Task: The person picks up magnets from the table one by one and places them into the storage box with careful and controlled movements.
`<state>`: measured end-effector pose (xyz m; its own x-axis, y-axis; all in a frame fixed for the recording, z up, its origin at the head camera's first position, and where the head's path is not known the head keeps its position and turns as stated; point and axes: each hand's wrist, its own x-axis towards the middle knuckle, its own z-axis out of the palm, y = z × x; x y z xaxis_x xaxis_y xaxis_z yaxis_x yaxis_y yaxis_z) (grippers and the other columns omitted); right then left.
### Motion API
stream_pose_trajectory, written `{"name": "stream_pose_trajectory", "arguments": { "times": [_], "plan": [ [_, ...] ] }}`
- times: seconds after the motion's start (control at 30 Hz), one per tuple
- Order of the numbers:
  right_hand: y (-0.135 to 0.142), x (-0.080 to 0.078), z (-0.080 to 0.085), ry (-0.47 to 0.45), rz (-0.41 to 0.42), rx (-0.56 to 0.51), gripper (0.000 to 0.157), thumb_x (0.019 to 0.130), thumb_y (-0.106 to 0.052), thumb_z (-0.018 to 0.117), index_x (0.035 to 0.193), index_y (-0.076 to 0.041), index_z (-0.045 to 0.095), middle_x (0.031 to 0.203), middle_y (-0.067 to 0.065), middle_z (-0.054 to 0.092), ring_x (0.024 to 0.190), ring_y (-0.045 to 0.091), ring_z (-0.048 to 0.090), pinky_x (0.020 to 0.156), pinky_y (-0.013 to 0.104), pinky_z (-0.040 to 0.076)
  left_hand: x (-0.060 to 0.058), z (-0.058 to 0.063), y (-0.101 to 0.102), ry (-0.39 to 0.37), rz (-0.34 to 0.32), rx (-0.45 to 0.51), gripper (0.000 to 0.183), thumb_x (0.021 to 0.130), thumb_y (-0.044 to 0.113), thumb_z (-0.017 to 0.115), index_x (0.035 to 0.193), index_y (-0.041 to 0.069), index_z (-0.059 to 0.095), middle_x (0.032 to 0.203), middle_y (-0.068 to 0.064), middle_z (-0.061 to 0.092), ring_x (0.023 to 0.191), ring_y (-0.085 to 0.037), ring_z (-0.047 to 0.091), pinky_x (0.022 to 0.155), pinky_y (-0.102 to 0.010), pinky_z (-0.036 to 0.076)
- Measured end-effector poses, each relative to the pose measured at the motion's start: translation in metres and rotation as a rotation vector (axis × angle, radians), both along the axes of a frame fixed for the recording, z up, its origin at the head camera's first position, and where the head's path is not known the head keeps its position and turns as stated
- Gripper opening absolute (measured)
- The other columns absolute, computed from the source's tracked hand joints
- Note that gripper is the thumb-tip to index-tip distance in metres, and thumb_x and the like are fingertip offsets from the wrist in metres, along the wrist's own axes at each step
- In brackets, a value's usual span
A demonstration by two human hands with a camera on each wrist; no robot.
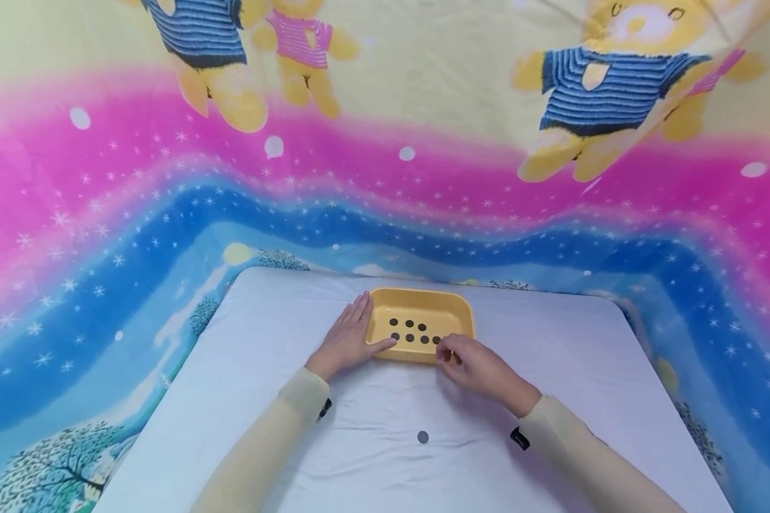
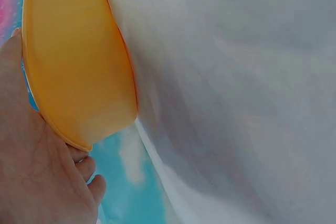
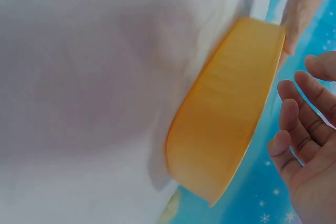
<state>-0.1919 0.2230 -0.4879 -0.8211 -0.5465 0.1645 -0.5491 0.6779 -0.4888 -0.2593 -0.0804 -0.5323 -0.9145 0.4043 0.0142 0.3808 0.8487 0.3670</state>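
Observation:
A yellow rectangular tray point(image 1: 420, 299) stands on the white-covered table, with several small dark round discs point(image 1: 409, 324) lying in two rows inside. My left hand point(image 1: 349, 340) rests against the tray's left end, its fingers straight along the outside and its thumb reaching over the front rim. Over the right front corner is my right hand point(image 1: 478, 365), its fingertips beside the last disc of the front row. In the right wrist view its fingers point(image 3: 310, 124) are loosely bent and apart, and nothing shows between them.
One more dark disc point(image 1: 423, 437) lies on the white cloth point(image 1: 372, 456) in front of the tray. Behind the table hangs a printed curtain point(image 1: 385, 178) with bears and snowflakes. It also runs along both sides.

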Motion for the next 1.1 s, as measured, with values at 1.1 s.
{"name": "stream_pose_trajectory", "arguments": {
  "times": [1.1],
  "plan": [
    [-0.024, 0.056, -0.042, -0.281, 0.159, 0.135, 0.021, 0.095, -0.033, 0.084, 0.104, -0.025, 0.066, 0.087, -0.012, 0.059, 0.076, 0.000, 0.052, 0.072, 0.023, 0.047, 0.001, 0.002, 0.001, 0.021, 0.003, 0.021, 0.116, 0.098, 0.080, 0.052, 0.171, 0.003, 0.003, 0.180, -0.010, -0.004, 0.166, -0.024, -0.002, 0.133, -0.043, 0.004]
  ]
}}
